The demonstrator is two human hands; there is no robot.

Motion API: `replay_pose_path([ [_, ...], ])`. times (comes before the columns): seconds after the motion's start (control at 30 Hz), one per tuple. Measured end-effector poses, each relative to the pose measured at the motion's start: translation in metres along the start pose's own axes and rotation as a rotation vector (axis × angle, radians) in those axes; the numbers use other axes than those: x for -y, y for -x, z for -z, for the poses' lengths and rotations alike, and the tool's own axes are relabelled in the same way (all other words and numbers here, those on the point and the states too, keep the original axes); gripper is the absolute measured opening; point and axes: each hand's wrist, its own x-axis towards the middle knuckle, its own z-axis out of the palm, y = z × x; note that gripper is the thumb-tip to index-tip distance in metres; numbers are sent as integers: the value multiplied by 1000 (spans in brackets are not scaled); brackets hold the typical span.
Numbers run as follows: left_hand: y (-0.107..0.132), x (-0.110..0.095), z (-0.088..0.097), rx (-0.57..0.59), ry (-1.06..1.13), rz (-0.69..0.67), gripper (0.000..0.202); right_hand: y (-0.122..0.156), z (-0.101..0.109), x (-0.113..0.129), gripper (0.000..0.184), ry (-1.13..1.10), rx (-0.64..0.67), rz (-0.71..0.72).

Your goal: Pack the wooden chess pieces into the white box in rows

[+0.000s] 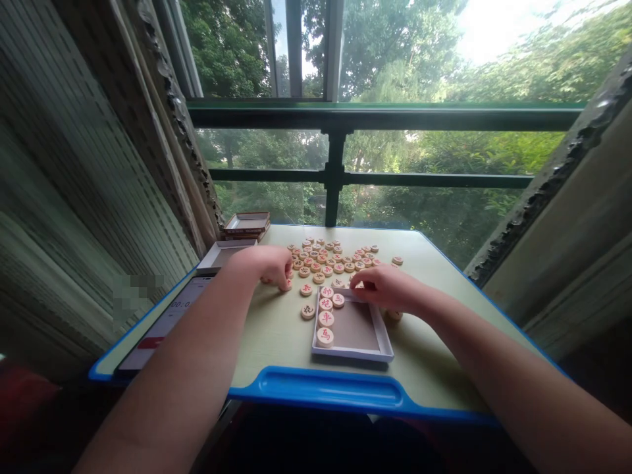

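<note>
Round wooden Chinese chess pieces (332, 258) with red and black characters lie scattered across the far half of a small pale table (276, 329). A shallow white tray (381, 329) sits in front of them, with several red-marked pieces (325, 320) lined up along its left side. My left hand (264, 264) rests on the table left of the pile, fingers curled on a piece (286, 286). My right hand (388, 288) hovers over the tray's far edge, fingers pinched on something I cannot make out. One black-marked piece (307, 311) lies just left of the tray.
A phone (162, 322) showing a timer lies at the table's left edge. An open box lid (221, 255) and stacked trays (247, 225) sit at the far left corner. The table has a blue rim (326, 390). A railing and window stand behind it.
</note>
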Motion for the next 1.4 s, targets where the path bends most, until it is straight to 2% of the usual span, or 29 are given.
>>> replay_pose_path([
  [0.07,0,-1,1,32,30,-12,34,0,0,0,17,5,6,-2],
  [0.13,0,-1,3,17,63,-39,38,0,0,0,17,17,-1,4],
  [0.33,-2,6,7,-205,67,-69,31,0,1,0,17,29,-1,23],
  [0.53,-8,6,3,-184,79,-55,28,-1,3,1,17,48,7,19],
  [0.7,-11,6,4,-161,92,-131,24,0,2,1,17,51,2,13],
  [0.87,-6,6,7,-293,126,-14,23,0,2,1,17,64,7,-4],
  [1.0,-6,5,5,-179,124,29,30,-1,2,1,18,64,11,1],
  [1.2,-12,5,2,-129,68,11,29,-1,1,0,18,55,-6,23],
  [1.3,-11,2,4,-213,38,8,27,-2,-1,-2,18,54,-36,27],
  [1.4,-14,-8,1,-390,81,-113,28,-2,-2,-3,18,33,-51,37],
])
